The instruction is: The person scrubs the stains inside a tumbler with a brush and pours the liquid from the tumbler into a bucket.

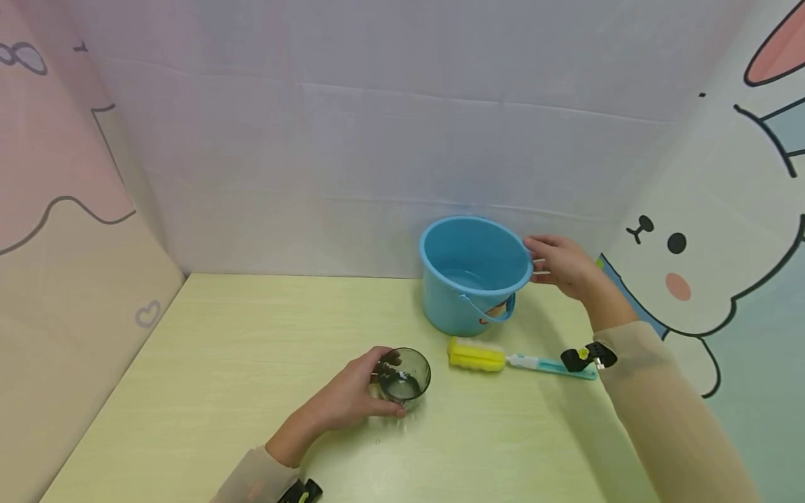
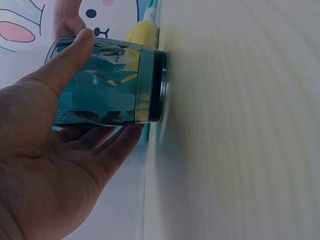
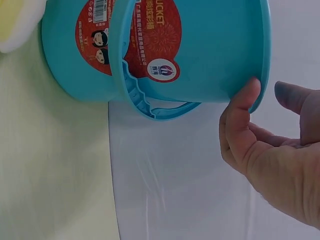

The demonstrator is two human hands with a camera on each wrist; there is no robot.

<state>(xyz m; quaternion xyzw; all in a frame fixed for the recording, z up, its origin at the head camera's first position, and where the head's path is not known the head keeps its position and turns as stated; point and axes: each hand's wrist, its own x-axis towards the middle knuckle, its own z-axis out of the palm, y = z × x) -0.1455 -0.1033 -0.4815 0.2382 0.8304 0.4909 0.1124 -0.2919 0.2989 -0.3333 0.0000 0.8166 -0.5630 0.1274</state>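
A left hand [image 1: 349, 398] curls thumb and fingers round a smoky, faceted see-through tumbler [image 1: 409, 381], upright on or just above a pale wood-grain table [image 1: 264, 335] that stretches away leftward. Near its back edge, the right hand [image 1: 562, 267], thumb apart, sets bent fingers at the rim of a round light-blue plastic bucket [image 1: 443, 300]; whether the sheen inside is water, I cannot tell. A yellow-headed, teal-handled brush [image 1: 490, 360] lies in front.

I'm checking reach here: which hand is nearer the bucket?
Right. The right hand is at the rim of the bucket, on its right side; the left hand is farther off, in front and to its left, holding the glass.
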